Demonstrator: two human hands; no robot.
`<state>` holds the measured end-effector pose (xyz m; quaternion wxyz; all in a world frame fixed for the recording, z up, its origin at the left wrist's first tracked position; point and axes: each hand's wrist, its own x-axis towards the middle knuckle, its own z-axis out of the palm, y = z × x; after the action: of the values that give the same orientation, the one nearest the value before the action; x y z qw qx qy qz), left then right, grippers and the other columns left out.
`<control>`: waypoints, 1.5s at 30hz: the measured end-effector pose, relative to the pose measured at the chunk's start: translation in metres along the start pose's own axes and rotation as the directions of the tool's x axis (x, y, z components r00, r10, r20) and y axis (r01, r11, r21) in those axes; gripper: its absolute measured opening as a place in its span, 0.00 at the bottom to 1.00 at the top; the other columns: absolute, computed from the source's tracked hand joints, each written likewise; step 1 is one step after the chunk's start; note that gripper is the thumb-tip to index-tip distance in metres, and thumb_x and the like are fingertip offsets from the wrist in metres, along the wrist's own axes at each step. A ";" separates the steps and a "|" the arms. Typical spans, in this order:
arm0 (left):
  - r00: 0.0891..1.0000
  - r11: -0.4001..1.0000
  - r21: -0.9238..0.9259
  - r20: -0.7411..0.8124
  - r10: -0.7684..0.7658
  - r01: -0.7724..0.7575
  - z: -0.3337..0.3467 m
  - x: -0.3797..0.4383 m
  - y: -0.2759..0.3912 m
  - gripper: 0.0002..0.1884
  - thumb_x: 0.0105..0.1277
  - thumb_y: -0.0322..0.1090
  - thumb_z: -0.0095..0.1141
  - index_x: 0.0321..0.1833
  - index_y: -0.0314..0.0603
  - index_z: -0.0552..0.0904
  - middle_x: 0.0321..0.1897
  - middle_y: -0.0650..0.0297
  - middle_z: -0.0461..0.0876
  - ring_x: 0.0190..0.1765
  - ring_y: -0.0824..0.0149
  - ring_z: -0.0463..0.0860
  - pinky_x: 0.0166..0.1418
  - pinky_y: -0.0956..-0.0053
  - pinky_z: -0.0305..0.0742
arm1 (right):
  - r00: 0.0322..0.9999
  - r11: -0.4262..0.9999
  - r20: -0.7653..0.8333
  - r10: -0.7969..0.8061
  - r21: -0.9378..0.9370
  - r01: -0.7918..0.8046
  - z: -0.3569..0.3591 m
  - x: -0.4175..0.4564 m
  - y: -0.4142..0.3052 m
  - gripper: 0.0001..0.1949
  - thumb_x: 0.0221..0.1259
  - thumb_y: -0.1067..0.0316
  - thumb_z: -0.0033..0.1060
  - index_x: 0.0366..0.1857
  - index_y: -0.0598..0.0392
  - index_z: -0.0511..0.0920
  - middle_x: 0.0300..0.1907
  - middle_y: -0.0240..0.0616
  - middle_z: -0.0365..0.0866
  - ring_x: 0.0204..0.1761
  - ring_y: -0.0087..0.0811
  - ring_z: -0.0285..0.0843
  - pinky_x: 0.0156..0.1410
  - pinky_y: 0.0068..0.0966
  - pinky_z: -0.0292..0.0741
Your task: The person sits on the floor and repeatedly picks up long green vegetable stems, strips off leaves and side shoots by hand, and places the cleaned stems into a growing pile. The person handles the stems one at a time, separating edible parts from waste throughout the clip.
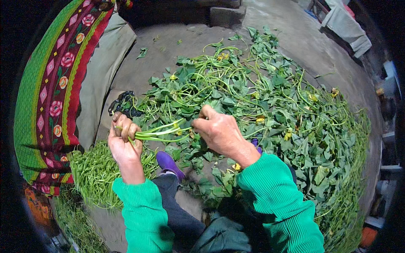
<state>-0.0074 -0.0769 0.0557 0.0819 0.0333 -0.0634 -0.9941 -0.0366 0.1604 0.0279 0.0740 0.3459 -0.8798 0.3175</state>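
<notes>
A small bunch of green leaf stems (158, 134) is gripped in the fist of my left hand (124, 139), its loose ends fanning out to the right. My right hand (220, 131) is closed at the tips of these stems, thumb and forefinger pinched together. One stem runs up to its fingers, and a blurred green leaf (215, 106) shows just above the knuckles. Under and beyond both hands spreads a wide heap of leafy green vines (227, 85) with some yellowed leaves. A pile of bare green stems (98, 172) lies below my left hand.
A black plastic bag (126, 102) lies on the floor past my left hand. A flowered cloth (60, 82) and a pale sheet (102, 69) cover something at the left. My purple shoe (169, 164) stands between the stem pile and the leaves. Pale cloth (346, 30) hangs far right.
</notes>
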 end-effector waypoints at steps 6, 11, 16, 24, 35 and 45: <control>1.000 1.000 -0.025 -0.007 -0.012 0.012 -0.002 0.002 -0.003 0.09 0.68 0.34 0.36 0.32 0.38 0.68 0.14 0.72 0.51 0.14 0.77 0.49 0.21 0.80 0.45 | 0.999 0.984 -0.039 0.033 0.174 -0.026 0.000 -0.005 0.004 0.05 0.46 0.74 0.58 0.28 0.59 0.76 0.30 0.40 0.73 0.29 0.44 0.75 0.33 0.33 0.72; 0.996 0.994 -0.060 0.021 0.091 -0.090 -0.001 -0.003 0.018 0.09 0.67 0.33 0.38 0.30 0.37 0.69 0.14 0.72 0.52 0.14 0.77 0.49 0.21 0.80 0.46 | 0.776 0.586 -0.085 0.625 0.707 -0.395 -0.013 -0.002 0.025 0.08 0.51 0.67 0.56 0.31 0.60 0.81 0.29 0.38 0.81 0.32 0.25 0.76 0.41 0.23 0.71; 0.924 0.863 0.370 -0.032 0.381 -0.343 -0.011 -0.063 0.076 0.11 0.67 0.40 0.41 0.33 0.41 0.71 0.16 0.70 0.57 0.20 0.74 0.57 0.25 0.79 0.51 | 0.709 0.592 -0.143 0.691 0.675 -0.441 -0.041 -0.026 0.047 0.16 0.58 0.59 0.55 0.39 0.63 0.78 0.35 0.34 0.80 0.41 0.23 0.73 0.50 0.21 0.67; 0.539 -0.238 0.954 0.105 0.836 0.183 -0.057 -0.245 0.288 0.14 0.61 0.42 0.53 0.33 0.35 0.75 0.22 0.61 0.76 0.25 0.66 0.75 0.32 0.69 0.70 | 0.813 0.688 -0.013 0.582 0.542 -0.483 -0.020 -0.044 0.037 0.13 0.56 0.61 0.55 0.32 0.63 0.77 0.30 0.31 0.76 0.35 0.22 0.68 0.45 0.20 0.64; 0.770 -0.771 -0.037 0.095 0.631 0.636 -0.112 -0.165 0.337 0.39 0.37 0.38 0.71 0.55 0.40 0.66 0.48 0.52 0.71 0.53 0.51 0.69 0.52 0.52 0.65 | 0.728 0.665 -0.105 0.677 0.510 -0.545 -0.017 -0.083 0.036 0.12 0.56 0.63 0.56 0.31 0.64 0.76 0.26 0.28 0.73 0.31 0.20 0.64 0.38 0.18 0.63; 0.810 -0.807 0.204 0.093 0.579 0.554 -0.163 -0.196 0.382 0.45 0.36 0.40 0.72 0.61 0.42 0.64 0.58 0.53 0.64 0.61 0.52 0.60 0.61 0.52 0.58 | 0.641 0.720 -0.331 0.692 0.262 -0.642 -0.167 -0.200 0.085 0.10 0.62 0.65 0.49 0.32 0.63 0.75 0.29 0.30 0.74 0.33 0.20 0.66 0.40 0.20 0.65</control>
<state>0.2589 -0.4379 -0.0443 0.0691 0.3726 -0.9254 -0.0070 0.0428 0.4222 0.0457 0.1117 -0.0738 -0.8885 0.4390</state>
